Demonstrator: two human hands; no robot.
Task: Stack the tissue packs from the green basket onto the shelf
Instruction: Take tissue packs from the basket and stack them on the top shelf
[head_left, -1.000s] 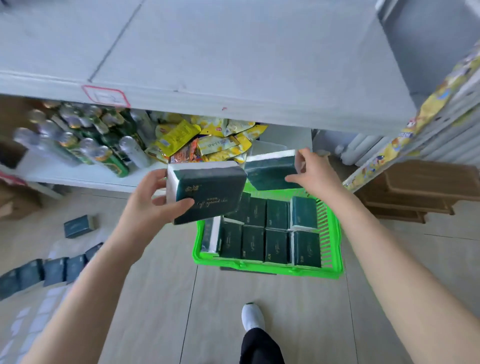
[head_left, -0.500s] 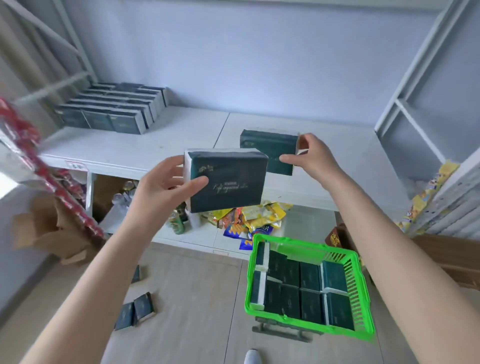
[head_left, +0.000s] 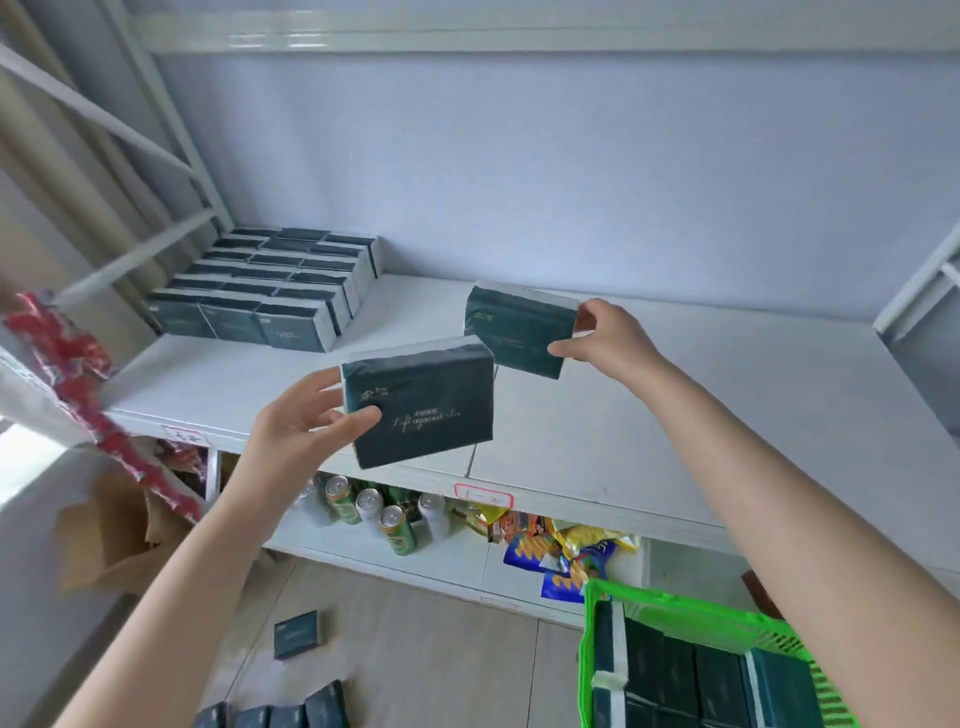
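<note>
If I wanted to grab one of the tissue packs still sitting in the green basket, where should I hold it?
The packs in the green basket stand on edge, packed tight side by side, so only their top edges are free. Reach straight down from above and pinch one basket pack across its thin width near the top edge, thumb on one broad face and fingers on the other, then lift it straight up.

A shop stockroom: white shelf (head_left: 623, 415) with price tag (head_left: 483, 500), drink cans (head_left: 397, 530), snack bags (head_left: 561, 556) below.
</note>
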